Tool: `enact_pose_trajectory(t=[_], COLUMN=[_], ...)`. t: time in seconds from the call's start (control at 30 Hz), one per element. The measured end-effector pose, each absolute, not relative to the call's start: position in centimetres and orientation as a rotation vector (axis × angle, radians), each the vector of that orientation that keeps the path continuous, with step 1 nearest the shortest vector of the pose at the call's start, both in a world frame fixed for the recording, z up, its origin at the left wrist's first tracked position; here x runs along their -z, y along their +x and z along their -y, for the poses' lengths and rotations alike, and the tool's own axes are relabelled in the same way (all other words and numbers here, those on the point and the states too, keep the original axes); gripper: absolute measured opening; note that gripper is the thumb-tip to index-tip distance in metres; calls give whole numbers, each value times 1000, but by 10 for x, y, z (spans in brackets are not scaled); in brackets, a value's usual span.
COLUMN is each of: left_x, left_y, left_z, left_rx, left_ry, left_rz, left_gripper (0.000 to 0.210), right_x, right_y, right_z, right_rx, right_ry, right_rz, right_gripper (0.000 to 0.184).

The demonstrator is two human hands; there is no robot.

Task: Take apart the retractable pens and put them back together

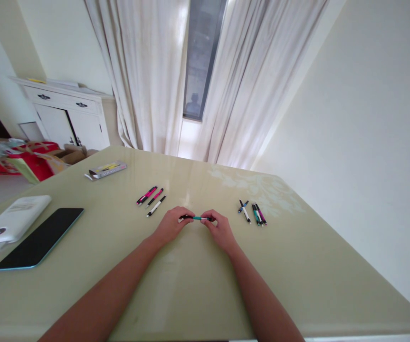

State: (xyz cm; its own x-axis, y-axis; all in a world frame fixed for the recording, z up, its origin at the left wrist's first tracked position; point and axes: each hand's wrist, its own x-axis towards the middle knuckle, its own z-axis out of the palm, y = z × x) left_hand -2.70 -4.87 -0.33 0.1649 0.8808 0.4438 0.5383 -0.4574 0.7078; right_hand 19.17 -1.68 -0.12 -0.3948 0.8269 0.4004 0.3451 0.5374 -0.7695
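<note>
Between my two hands, a teal pen [197,218] with dark ends lies crosswise above the table. My left hand [173,223] pinches its left end, and my right hand [219,228] pinches the other end. Fingers cover parts of both ends. Left of my hands rest a white pen [157,206] with black ends, a pink and black pen [155,197], and more pink pens [147,195] side by side. On the right, a white pen [245,212] crosses a blue one, beside a teal pen [255,213] and a purple pen [261,214].
An opened pen box [107,170] lies at the table's far left. Nearer me are a black-screened tablet or phone [41,238] and a white device [15,218]. Behind the table [190,294] hang curtains [151,71]; a wall [368,142] runs along the right.
</note>
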Motion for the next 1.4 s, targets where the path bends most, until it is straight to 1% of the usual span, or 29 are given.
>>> enact_pose_trajectory(t=[0.2, 0.37, 0.5, 0.63, 0.8, 0.83, 0.93, 1.03, 1.1, 1.17, 1.23, 1.33, 1.4], left_x=[2, -1, -4, -3, 1, 1, 0, -1, -2, -2, -2, -1, 0], left_y=[-27, -23, -22, -25, -25, -25, -25, -29, -32, -33, -33, -32, -33], left_z=[50, 53, 53, 51, 50, 50, 50, 48, 46, 45, 44, 43, 43], left_rx=[-1258, -1123, -1122, -1219, -1228, -1230, -1254, -1177, -1145, -1188, -1258, -1299, -1264], left_ry=[2046, 1997, 1973, 1963, 2009, 1986, 1849, 1792, 1804, 1804, 1772, 1681, 1652], left_rz=[-1357, -1299, -1364, -1356, -1304, -1313, -1387, -1479, -1460, -1403, -1366, -1372, -1390], left_gripper=[14, 22, 28, 20, 15, 18, 34, 43, 42, 30, 24, 32, 39], right_x=[-1, -1, -4, -3, 2, 2, 1, 0, -1, 0, 1, 1, 0], right_y=[190, 189, 189, 189, 190, 189, 189, 191, 192, 193, 193, 193, 193], right_z=[21, 21, 21, 21, 20, 19, 19, 18, 17, 16, 15, 14, 14], right_rx=[-783, -758, -805, -805, -879, -882, -864, -833, -827, -852, -890, -912, -901], right_ry=[-947, -968, -964, -966, -1055, -1060, -1059, -1059, -1070, -1080, -1075, -1059, -1065], right_rz=[1995, 1989, 1955, 1957, 1957, 1947, 1914, 1890, 1873, 1853, 1833, 1809, 1796], right_gripper=[14, 20, 20, 21, 30, 30, 29, 29, 30, 31, 33, 33, 34])
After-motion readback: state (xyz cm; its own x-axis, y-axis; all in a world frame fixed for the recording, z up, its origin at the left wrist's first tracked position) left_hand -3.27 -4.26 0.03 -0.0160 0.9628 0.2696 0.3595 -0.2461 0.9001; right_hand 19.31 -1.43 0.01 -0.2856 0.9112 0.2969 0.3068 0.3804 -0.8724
